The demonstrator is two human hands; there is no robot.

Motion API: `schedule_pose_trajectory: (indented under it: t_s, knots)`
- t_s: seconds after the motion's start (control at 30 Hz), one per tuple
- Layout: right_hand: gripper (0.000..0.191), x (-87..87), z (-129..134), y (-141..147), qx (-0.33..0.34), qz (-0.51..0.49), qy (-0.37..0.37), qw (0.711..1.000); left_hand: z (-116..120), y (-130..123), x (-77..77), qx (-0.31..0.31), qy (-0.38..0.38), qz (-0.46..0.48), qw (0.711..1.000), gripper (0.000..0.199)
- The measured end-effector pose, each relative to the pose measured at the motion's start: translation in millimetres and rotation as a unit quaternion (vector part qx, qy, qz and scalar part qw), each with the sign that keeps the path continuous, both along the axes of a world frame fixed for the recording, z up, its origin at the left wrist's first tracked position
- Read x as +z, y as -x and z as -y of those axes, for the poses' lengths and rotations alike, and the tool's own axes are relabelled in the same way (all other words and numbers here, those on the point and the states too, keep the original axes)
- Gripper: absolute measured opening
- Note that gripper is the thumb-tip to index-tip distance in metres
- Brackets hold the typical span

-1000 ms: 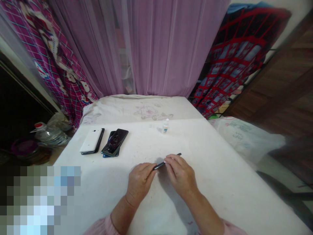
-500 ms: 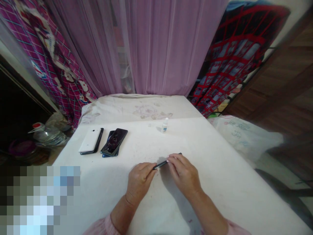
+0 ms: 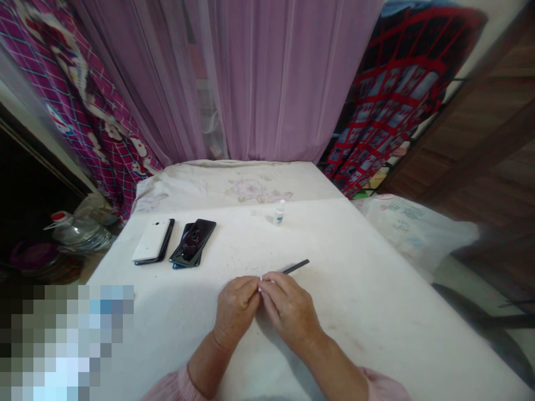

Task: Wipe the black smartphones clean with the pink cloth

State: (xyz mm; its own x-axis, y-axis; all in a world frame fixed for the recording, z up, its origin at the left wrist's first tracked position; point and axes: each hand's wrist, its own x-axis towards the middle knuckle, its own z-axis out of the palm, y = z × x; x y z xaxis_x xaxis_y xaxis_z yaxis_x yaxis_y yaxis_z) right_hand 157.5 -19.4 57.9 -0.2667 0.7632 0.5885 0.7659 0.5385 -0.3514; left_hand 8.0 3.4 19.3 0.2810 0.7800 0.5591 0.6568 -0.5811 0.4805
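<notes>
Nearer than the bottle (image 3: 280, 214), a dark bar (image 3: 297, 267) is pinched by left hand (image 3: 236, 305) and right hand (image 3: 290, 311) fingers, its long axis slanting rightward-away past the latter.

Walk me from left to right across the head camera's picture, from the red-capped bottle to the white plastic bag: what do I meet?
Red-capped bottle → white phone → black phone → left hand → right hand → white plastic bag. Left out, as they overlap the right hand's span: small white bottle, slim dark object.
</notes>
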Motion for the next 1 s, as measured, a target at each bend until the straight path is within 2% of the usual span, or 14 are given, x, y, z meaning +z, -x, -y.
schedule_pose_trajectory:
  t_s: [0.1,0.37,0.47,0.67,0.77,0.87,1.0]
  knots:
    - [0.024,-3.4,-1.9,-11.6,-0.019,-0.006,-0.001,1.0,0.1,0.1,-0.9,-0.015,0.0,0.006,1.0,0.02]
    - [0.021,-13.5,-12.2,-56.5,-0.122,0.007,-0.045,0.991,-1.1,1.3,-7.3,-0.015,-0.008,0.018,1.0,0.021]
    - [0.021,-13.1,-11.9,-51.5,-0.123,0.011,-0.053,0.991,-2.1,0.8,-5.6,-0.011,-0.018,0.015,1.0,0.021]
    - [0.022,-5.8,-2.8,-9.7,-0.049,0.008,-0.042,0.998,-2.4,0.5,-2.9,-0.01,-0.017,0.001,1.0,0.021]
    - [0.021,-3.8,-0.6,0.0,-0.03,0.003,-0.043,0.999,-2.2,0.9,-3.5,0.0,-0.023,-0.003,1.0,0.024]
    - [0.021,-5.4,-2.1,-8.4,-0.036,0.007,-0.035,0.999,-2.1,0.8,-3.7,-0.008,-0.017,0.0,1.0,0.022]
    - [0.022,-10.5,-6.8,-34.5,-0.086,0.017,-0.036,0.996,-2.2,0.5,-3.5,-0.015,-0.023,0.005,1.0,0.021]
